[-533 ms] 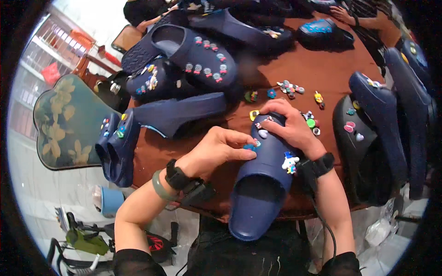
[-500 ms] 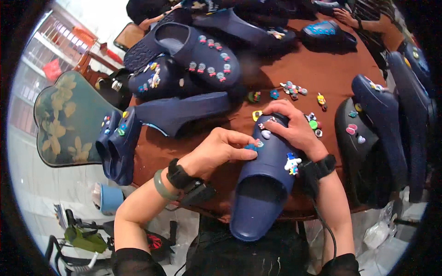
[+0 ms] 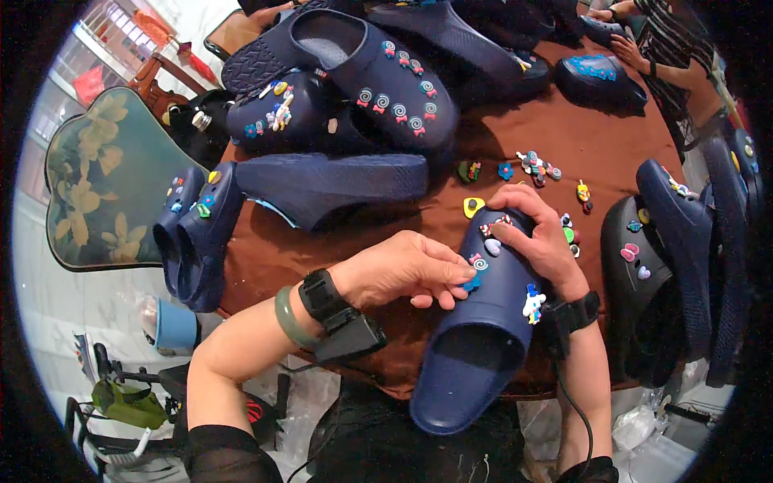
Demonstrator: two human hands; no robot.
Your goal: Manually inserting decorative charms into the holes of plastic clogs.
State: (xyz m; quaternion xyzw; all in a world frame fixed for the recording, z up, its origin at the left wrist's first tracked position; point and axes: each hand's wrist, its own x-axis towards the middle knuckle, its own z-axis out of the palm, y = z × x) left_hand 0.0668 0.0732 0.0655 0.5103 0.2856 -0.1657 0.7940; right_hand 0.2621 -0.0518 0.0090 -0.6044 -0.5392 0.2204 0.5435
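Note:
A navy blue clog lies tilted in front of me, its toe pointing away and its heel strap end toward my body. My right hand is wrapped round the toe, the thumb resting by a red-and-white charm. My left hand is closed, its thumb and forefinger pinching a blue flower charm against the clog's upper. Just above that charm sits a swirl lollipop charm, then a pale heart charm. A white figure charm is on the clog's right side.
Several loose charms lie beyond the clog on the brown tablecloth. Decorated clogs are heaped at the far left, with a black clog and others at the right. Another person's hands are at the far right.
The clog and both hands appear farther right, as the whole view has shifted. My left hand has rolled over, its thumb now on top of the blue charm.

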